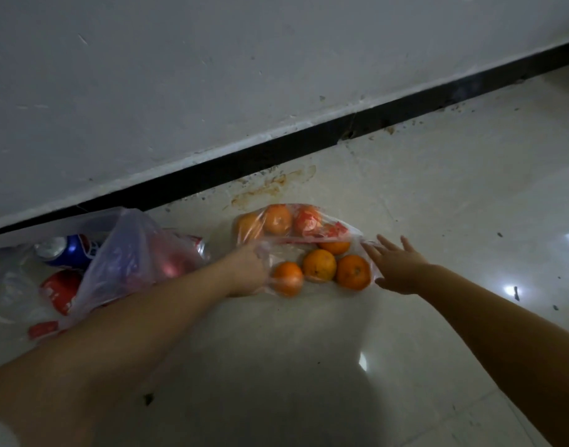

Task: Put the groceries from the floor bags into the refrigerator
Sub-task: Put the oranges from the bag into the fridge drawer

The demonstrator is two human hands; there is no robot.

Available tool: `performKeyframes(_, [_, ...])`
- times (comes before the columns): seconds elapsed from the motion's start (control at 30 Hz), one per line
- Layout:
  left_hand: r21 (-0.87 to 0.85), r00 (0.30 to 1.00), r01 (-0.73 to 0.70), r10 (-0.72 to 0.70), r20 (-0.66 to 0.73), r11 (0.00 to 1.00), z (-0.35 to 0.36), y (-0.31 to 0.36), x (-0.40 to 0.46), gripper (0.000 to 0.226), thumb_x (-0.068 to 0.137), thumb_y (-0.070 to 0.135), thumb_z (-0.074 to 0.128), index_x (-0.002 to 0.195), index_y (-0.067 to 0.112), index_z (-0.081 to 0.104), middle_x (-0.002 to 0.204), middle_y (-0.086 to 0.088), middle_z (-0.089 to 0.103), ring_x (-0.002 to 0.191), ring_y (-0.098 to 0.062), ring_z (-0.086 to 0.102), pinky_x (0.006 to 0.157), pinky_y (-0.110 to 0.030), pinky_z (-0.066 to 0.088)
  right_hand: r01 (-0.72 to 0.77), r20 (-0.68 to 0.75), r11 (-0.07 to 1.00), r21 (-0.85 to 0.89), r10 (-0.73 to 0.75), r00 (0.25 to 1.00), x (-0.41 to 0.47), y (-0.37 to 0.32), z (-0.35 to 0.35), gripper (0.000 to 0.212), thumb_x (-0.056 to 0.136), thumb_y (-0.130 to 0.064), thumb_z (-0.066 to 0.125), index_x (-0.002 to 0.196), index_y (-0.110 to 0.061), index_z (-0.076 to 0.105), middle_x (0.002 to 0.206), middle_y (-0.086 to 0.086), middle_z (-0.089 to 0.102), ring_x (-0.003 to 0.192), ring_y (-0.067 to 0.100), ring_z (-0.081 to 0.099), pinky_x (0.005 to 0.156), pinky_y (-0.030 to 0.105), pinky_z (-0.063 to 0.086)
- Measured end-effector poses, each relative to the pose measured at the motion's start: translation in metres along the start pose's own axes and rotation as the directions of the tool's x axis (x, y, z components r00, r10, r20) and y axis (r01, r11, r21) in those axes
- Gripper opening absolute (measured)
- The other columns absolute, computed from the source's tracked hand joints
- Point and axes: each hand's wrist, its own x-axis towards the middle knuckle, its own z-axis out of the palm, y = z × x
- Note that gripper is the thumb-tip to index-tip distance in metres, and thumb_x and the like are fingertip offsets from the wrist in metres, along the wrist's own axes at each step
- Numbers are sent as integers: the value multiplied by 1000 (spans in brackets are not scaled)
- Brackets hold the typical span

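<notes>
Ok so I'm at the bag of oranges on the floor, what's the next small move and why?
Probably close the right hand on the near right edge of the orange bag. The left hand already grips its left edge, while the right hand's fingers are spread open just at the plastic. The oranges lie loose inside, so gripping both sides should keep them in when lifting.

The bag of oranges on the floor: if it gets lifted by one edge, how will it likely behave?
The bag of oranges looks like thin clear film, so it will probably sag rather than hold shape. The loose round oranges would likely roll together toward the lowest point. With the left hand gripping only one edge and the right hand open beside it, fruit might spill out.
</notes>
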Motion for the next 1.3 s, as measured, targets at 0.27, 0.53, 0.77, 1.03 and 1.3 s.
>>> performKeyframes(0.27, [-423, 1000, 23, -26, -2, 906, -7, 39, 0, 27, 97, 12, 39, 114, 3, 58, 116, -13, 59, 107, -28, 57, 89, -33, 42, 15, 42, 998, 61, -18, 999, -2, 4, 6, 85, 88, -59, 48, 151, -31, -1, 159, -1, 18, 147, 29, 5, 115, 60, -3])
performKeyframes(0.53, [-687, 899, 277, -434, -63, 672, -31, 29, 30, 37, 92, 31, 50, 125, 12, 47, 128, -11, 50, 113, -29, 52, 85, -37, 42, 277, -793, 929, -247, -358, 492, -16, -9, -14, 30, 86, -32, 45, 105, -23, 67, 117, 3, 65, 115, 28, 57, 108, 55, 29])
performKeyframes(0.77, [-635, 885, 428, -439, 152, 643, -29, 55, 47, 67, 86, 34, 62, 142, 13, 31, 142, -16, 37, 128, -35, 40, 101, -43, 39, 196, -480, 980, 17, -164, 862, 1, -40, 6, 36, 79, -27, 72, 111, -14, 61, 113, 13, 59, 98, 36, 60, 63, 37, 52])
performKeyframes(1.03, [-691, 875, 423, -461, 145, 586, -12, 65, 44, 69, 82, 26, 69, 137, 12, 29, 141, -20, 33, 127, -36, 39, 103, -41, 37, 23, -199, 976, 218, 22, 980, 6, -53, 27, 69, 88, -45, 54, 145, -27, 18, 140, 16, 31, 119, 39, 45, 88, 43, 47])
performKeyframes(1.3, [-904, 745, 409, -617, 251, 126, -55, 101, -6, 80, 75, 33, 74, 140, 18, 30, 134, -16, 35, 126, -34, 35, 100, -39, 36, -32, -242, 809, 587, 213, 946, -86, -87, 13, 76, 79, -41, 67, 143, -26, 29, 138, 13, 32, 121, 36, 41, 87, 44, 49])
